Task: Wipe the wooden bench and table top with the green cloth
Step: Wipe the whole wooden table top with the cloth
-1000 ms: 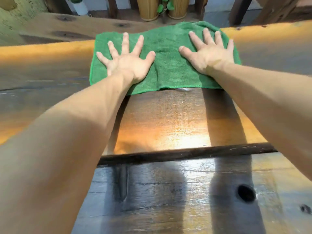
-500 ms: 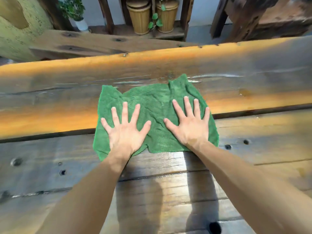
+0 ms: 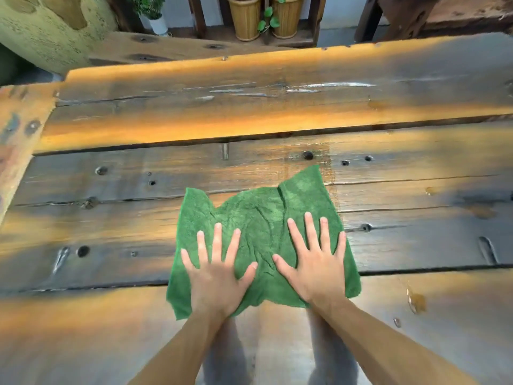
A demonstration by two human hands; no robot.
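Spanning nearly the whole view, the dark, orange-streaked wooden plank table top (image 3: 111,226) runs past the frame on the right and at the bottom. Its far edge shows as a bright orange lip along the back, and at the left a crosswise orange end board (image 3: 19,129) closes it off. Long dark seams divide the planks, and small knot holes and nail holes dot the middle boards. Thin wet streaks (image 3: 327,86) glisten on the farthest plank, well apart from the cloth. Bare wood lies open on every side of the cloth, widest to the left and toward the far edge.

Beyond the back edge sits a lower pale wooden bench slab (image 3: 172,50), with two woven tan baskets (image 3: 245,18) and a small green plant in a white pot (image 3: 155,15) behind it.

A rumpled green terry cloth (image 3: 258,215) lies flat on the near-middle planks, crossing one dark seam. Its far right corner peaks upward toward the back, and its near edge sags unevenly between the wrists.

Pressing down on it side by side, the left hand (image 3: 218,276) and right hand (image 3: 315,262) each lie palm-flat with fingers straight and spread, grasping nothing. The right little finger reaches the cloth's right edge.
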